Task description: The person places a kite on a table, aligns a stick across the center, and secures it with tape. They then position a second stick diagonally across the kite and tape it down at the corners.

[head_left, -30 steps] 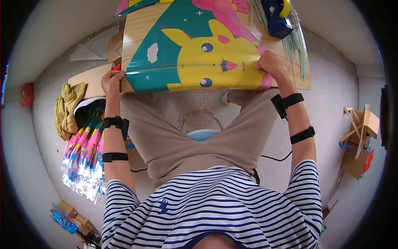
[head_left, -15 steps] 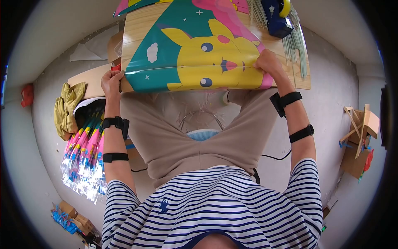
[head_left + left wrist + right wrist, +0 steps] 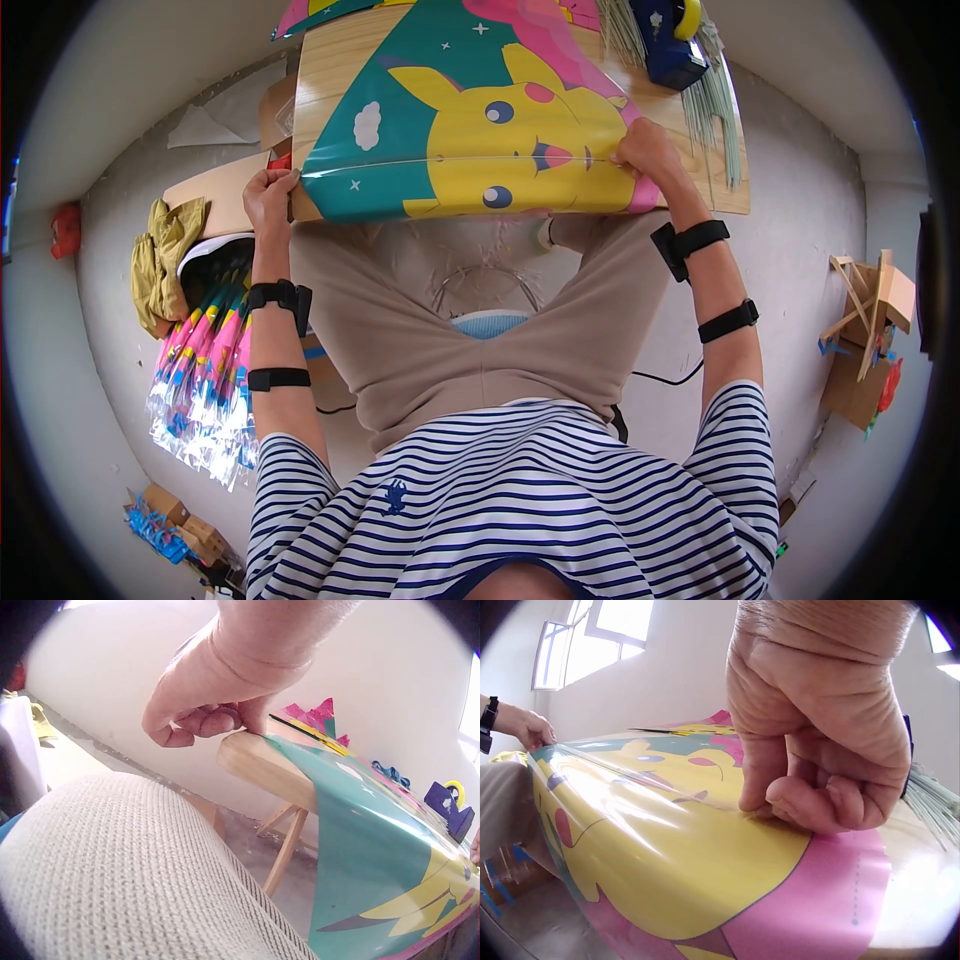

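A glossy printed plastic sheet (image 3: 480, 150), teal and pink with a large yellow cartoon face, lies across the wooden table (image 3: 325, 65). Its near part droops over the front edge. At the table's left corner my left hand (image 3: 268, 200) pinches the sheet's teal corner between thumb and forefinger, its other fingers curled. My right hand (image 3: 650, 150) pinches the sheet near its pink side; the right wrist view shows thumb and fingertips together on the yellow print. Between both hands runs a straight raised line, taut across the face.
At the back right stand a blue tape dispenser (image 3: 675, 60) with a yellow roll and a bunch of thin pale rods (image 3: 715, 140). Another printed sheet (image 3: 330, 15) lies at the far left. Plastic-wrapped colourful bundles (image 3: 205, 380) and an olive cloth (image 3: 165, 265) are at my left.
Both hands keep their pinch on the sheet in the same places. The right forearm has shifted very slightly to the left.
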Available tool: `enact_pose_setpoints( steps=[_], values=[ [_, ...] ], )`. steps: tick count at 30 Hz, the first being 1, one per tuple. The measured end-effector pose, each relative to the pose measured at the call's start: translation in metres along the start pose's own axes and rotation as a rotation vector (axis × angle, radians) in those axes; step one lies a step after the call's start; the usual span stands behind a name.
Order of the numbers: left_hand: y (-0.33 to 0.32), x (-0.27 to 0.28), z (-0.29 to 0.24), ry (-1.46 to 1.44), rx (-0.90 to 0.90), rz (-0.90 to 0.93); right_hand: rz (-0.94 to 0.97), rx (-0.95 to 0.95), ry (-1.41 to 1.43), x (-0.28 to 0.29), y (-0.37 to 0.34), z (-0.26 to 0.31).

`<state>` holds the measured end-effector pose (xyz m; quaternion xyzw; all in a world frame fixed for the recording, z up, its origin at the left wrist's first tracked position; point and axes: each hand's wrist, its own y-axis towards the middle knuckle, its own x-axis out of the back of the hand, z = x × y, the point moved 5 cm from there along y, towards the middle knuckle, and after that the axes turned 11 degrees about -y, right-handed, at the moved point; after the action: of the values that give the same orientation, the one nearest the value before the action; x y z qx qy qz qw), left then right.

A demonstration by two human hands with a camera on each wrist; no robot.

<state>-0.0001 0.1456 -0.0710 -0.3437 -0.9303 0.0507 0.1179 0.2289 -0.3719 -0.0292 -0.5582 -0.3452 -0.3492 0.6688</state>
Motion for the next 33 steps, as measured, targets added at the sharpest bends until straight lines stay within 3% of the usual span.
enact_pose_setpoints(
  steps=[33],
  values=[
    [-0.0007, 0.0004, 0.0005, 0.015, 0.010, 0.002, 0.002, 0.016, 0.045, -0.0039, 0.0075, -0.0037]
  ],
)
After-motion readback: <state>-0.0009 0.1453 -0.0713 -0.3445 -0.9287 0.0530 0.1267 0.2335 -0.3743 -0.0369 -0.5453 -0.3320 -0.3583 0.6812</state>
